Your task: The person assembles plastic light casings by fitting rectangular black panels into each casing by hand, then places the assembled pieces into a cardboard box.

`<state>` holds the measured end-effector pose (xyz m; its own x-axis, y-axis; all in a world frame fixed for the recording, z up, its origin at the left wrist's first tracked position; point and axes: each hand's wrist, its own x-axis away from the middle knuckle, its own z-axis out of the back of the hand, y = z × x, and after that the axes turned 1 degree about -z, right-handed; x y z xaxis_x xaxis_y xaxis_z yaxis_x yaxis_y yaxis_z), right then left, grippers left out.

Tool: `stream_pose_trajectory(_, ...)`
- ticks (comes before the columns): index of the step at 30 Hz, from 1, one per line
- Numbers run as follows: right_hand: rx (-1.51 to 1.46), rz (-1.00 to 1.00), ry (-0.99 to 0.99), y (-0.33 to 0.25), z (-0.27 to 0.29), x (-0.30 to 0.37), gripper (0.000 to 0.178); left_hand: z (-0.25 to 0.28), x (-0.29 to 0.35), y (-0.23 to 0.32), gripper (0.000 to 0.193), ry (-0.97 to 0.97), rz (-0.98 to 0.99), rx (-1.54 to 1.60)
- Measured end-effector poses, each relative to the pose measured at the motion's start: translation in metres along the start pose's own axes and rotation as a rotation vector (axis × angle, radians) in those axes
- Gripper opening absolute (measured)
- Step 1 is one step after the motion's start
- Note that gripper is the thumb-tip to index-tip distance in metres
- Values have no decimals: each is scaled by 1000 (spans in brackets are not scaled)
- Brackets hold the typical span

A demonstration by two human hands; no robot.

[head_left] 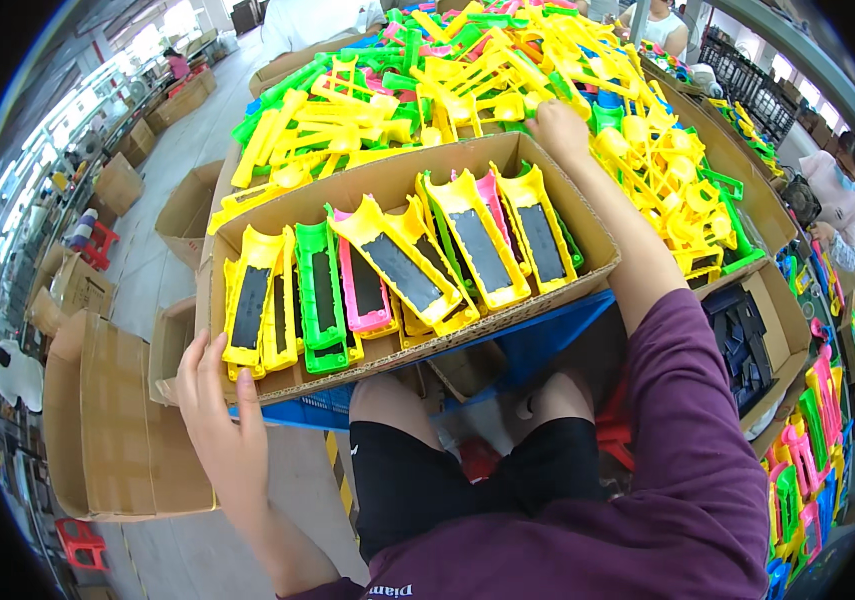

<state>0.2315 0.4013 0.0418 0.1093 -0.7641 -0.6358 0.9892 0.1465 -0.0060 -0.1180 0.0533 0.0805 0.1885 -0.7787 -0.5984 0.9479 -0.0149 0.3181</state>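
Note:
In front of me a long cardboard box [547, 318] holds several yellow, green and pink plastic housings [319, 290] with dark rectangular panels, leaning side by side. My left hand [222, 415] grips its near left corner, the fingers lying along the edge. Past the far right corner of the box, my right hand [559, 132] is closed at the border of a big heap of yellow plastic parts [647, 170]. What its curled fingers hold, if anything, is hidden.
A carton of dark flat pieces [739, 345] stands to my right. Empty cartons [112, 420] and a red stool [82, 543] are on the left. A blue crate [317, 412] shows beneath the box. Other people work across the heap and at far right.

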Motion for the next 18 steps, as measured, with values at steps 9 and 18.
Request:
stream_pose_trajectory(9,-394,-117,417,22,44,-14,22,1,10,1,24,-141,-126,-116)
stream_pose_trajectory(18,-492,-259,842,-30,249,145,23,-23,34,61,23,4,-230,577)
